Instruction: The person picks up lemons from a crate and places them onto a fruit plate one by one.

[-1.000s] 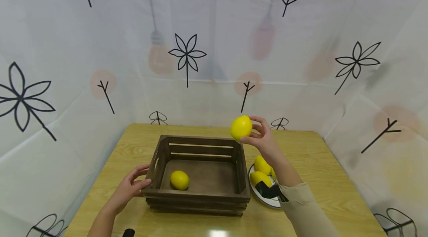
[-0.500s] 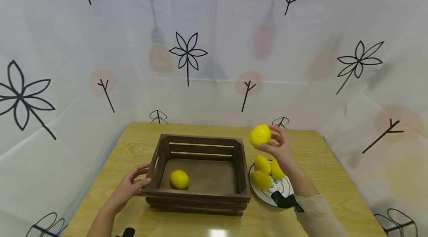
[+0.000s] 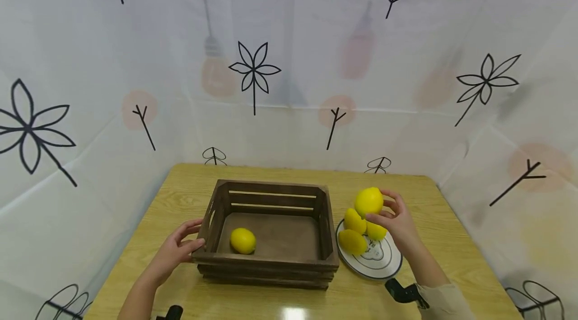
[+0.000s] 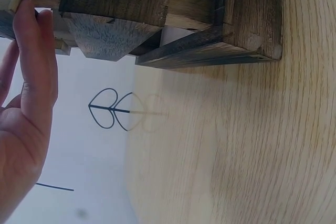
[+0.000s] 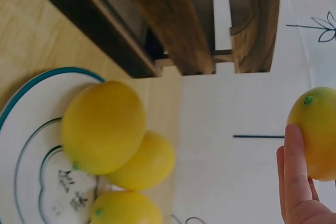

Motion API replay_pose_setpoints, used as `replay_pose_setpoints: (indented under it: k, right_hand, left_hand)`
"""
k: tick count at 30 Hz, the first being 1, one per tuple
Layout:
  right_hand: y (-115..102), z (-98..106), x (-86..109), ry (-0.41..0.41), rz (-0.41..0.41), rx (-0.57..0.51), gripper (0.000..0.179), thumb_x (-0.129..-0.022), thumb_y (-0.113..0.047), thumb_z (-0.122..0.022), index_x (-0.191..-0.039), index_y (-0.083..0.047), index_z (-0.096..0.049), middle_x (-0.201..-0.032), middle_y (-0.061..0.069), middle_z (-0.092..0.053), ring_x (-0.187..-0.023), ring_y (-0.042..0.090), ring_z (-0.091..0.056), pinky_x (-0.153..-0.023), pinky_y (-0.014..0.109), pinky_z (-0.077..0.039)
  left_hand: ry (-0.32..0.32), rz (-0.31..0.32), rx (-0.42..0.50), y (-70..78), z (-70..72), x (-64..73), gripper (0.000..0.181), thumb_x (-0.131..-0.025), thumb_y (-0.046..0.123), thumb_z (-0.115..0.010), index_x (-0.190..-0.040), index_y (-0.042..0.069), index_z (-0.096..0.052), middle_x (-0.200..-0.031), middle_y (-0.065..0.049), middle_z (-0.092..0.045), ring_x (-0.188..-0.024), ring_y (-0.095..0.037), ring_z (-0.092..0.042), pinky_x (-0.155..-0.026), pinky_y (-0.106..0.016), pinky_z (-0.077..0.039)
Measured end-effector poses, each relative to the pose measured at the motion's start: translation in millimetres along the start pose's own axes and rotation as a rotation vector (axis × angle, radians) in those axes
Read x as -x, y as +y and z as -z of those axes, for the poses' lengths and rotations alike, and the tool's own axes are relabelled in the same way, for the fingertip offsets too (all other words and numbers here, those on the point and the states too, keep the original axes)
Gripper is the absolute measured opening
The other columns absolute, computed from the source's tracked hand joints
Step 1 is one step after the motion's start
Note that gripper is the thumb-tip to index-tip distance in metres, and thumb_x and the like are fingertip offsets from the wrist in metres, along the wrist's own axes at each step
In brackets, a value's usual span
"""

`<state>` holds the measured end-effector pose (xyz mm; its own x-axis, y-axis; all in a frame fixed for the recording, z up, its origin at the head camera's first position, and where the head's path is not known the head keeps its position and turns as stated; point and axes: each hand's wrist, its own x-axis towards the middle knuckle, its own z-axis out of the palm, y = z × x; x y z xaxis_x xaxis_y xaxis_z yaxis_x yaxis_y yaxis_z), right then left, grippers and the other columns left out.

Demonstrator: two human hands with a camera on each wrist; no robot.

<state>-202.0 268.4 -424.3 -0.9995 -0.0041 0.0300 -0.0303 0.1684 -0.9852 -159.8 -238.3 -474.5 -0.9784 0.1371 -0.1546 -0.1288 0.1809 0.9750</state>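
Observation:
My right hand [image 3: 399,222] pinches a yellow lemon [image 3: 369,202] between thumb and fingers, above the back of a plate [image 3: 379,265]. The right wrist view shows this lemon [image 5: 317,135] with its green tip, well apart from the plate. Three more lemons lie grouped on the plate, one at the front left [image 3: 352,242]. A dark wooden crate [image 3: 266,262] stands beside the plate, with a single lemon [image 3: 243,241] inside at the left front. My left hand [image 3: 176,250] touches the crate's left side with extended fingers; the left wrist view shows the fingers [image 4: 34,61] along its slats.
A light wood-grain table [image 3: 180,194] carries everything. A white cloth [image 3: 289,129] with printed plants and lamps hangs behind it and at both sides. Black wrist cameras show below the hands, the right one [image 3: 402,292] near the plate's front edge.
My right hand has carried the lemon rightward and down, from over the crate's back right corner to above the plate. The left hand and the crate have stayed put.

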Motion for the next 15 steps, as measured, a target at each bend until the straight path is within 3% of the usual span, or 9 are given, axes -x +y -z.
replay_pose_setpoints:
  k: [6,15]
  right_hand:
    - [15.4,12.2,10.1,0.013,-0.025,0.032,0.068,-0.084,-0.007,-0.069,-0.139,-0.011,-0.028,-0.124,0.015,-0.038,-0.089,0.006,-0.059,-0.077,0.02,-0.045]
    - [44.3,18.8,17.9,0.027,-0.102,0.029,0.074,-0.084,-0.006,-0.068,-0.141,-0.005,-0.021,-0.129,0.022,-0.032,-0.089,0.001,-0.056,-0.076,0.021,-0.046]
  left_hand:
    - [-0.007,0.003,-0.003,0.2,0.0,-0.8,0.057,-0.092,0.021,-0.059,-0.142,0.01,-0.034,-0.139,-0.022,-0.034,-0.111,-0.038,-0.051,-0.071,-0.043,-0.048]
    - [-0.01,0.008,-0.006,0.5,1.1,-1.3,0.057,-0.092,0.022,-0.06,-0.142,0.011,-0.034,-0.139,-0.022,-0.033,-0.112,-0.039,-0.05,-0.072,-0.043,-0.047]
